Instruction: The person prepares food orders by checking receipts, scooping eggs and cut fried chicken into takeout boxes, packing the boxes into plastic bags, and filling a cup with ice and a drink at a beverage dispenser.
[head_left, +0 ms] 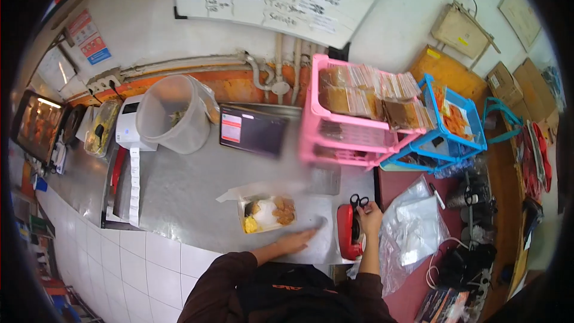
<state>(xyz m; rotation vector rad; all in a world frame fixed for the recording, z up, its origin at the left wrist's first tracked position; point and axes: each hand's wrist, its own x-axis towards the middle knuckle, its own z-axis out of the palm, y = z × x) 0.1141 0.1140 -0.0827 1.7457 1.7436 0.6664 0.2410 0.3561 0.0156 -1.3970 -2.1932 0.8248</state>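
Note:
My left hand point(296, 241) lies low over the steel counter, fingers stretched out and holding nothing. Just left of it stands an open food box point(267, 214) with white rice, a yellow portion and browned pieces inside; its pale lid flap is raised at the back. My right hand point(371, 218) is at a red tape dispenser point(345, 230), its fingers curled together beside the black handles of scissors point(359, 200). What those fingers pinch, tape or scissors, is too small to make out.
Clear plastic bags point(415, 227) and a marker point(437, 195) lie on the red surface at right. Behind stand a pink rack point(353, 116) of packets, a blue rack point(460, 149), a tablet point(251, 130), a clear bucket point(173, 113) and a label printer point(128, 122) trailing paper.

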